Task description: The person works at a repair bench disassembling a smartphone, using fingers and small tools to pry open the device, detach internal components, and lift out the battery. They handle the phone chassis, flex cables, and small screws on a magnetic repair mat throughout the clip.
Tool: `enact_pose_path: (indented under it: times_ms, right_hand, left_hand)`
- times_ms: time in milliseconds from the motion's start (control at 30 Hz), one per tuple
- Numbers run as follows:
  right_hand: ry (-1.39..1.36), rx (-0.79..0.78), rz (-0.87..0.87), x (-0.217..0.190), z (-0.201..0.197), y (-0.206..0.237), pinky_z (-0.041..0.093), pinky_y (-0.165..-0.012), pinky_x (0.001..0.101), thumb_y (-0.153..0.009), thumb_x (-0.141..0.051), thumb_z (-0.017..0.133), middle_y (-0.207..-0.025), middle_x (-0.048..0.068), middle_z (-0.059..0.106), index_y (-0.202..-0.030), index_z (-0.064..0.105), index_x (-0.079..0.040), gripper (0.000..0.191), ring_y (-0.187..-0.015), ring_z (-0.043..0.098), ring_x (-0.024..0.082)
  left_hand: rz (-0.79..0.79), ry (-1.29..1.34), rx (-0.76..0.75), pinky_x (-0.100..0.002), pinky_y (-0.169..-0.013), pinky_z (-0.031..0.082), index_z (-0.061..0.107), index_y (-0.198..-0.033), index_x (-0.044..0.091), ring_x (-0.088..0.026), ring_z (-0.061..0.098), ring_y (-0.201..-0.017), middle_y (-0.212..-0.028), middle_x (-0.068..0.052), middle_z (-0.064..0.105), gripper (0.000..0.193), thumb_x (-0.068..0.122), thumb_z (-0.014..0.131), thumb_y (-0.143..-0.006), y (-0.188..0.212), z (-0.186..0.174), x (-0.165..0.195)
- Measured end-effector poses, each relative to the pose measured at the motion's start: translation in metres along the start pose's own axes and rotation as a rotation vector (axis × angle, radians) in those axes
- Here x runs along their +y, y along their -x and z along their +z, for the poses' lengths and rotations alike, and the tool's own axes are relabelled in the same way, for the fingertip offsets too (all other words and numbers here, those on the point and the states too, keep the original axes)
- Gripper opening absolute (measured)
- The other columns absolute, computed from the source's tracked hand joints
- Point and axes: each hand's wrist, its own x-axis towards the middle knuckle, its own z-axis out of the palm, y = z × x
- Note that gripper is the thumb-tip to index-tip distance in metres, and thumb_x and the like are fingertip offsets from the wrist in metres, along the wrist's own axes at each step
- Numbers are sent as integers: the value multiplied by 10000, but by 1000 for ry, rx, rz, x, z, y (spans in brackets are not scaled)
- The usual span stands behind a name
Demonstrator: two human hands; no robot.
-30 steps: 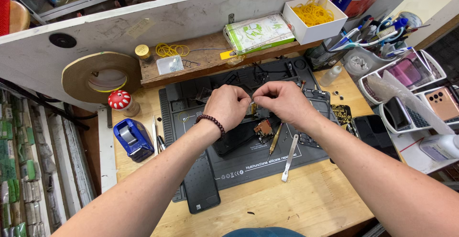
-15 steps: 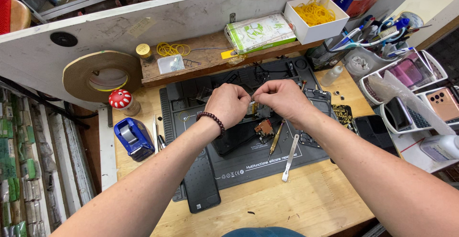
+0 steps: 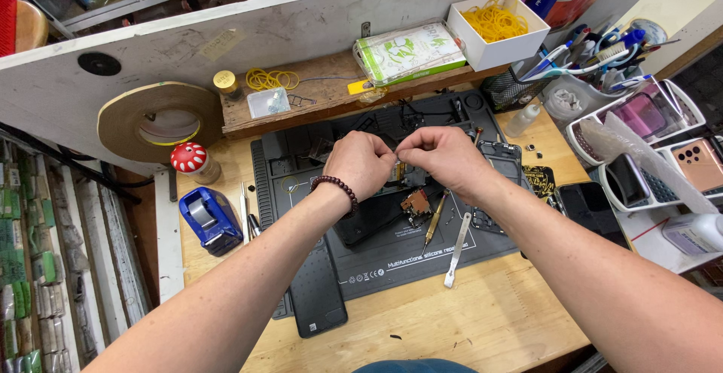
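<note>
Pinching together above the dark work mat (image 3: 392,260), the left hand (image 3: 364,164) and right hand (image 3: 444,156) meet fingertip to fingertip on a tiny part (image 3: 397,168), too small to identify. Just below them lie a small circuit board (image 3: 415,203), a screwdriver (image 3: 434,221) and a metal pry tool (image 3: 456,240).

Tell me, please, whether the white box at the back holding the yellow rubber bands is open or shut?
Open: the white box has no lid, and the yellow rubber bands lie exposed inside.

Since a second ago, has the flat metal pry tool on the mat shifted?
No. The flat metal pry tool lies at the same slant beside the brass-handled screwdriver, its lower end just past the dark work mat's front edge, as before.
</note>
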Motion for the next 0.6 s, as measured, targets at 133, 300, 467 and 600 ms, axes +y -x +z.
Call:
enact_pose_path:
  times_ms: [133,300,467,600]
  right_hand:
    - [154,137,-164,-2,0,14,558,-757,242,-834,-120,748,-921,-13,762,-1042,754,-53,219,-828,675,51]
    - [244,149,-106,2,0,24,562,-741,256,-851,-136,768,-903,-14,761,-1036,754,-59,201,-805,671,70]
    - [-28,308,-115,22,-18,9,536,-728,240,-908,-142,741,-907,-5,738,-1072,755,-59,185,-807,659,56]
    - [39,453,94,40,-75,6,531,-668,279,-887,-142,743,-852,20,733,-1046,749,-58,181,-734,672,115]
  left_hand:
    - [-7,-9,10,-384,-833,593,819,-920,111,-274,766,-868,-891,-138,785,190,217,685,-836,0,0,-1]
    - [-6,3,11,-378,-844,592,817,-917,107,-275,768,-871,-889,-148,784,187,212,689,-830,0,2,-1]
    - [-4,-8,-4,-371,-856,593,821,-898,101,-273,770,-874,-888,-145,788,185,204,685,-827,-3,4,-2]
    - [1,-18,-12,-378,-873,584,823,-914,114,-277,762,-889,-907,-143,786,183,206,681,-843,-3,4,-4]
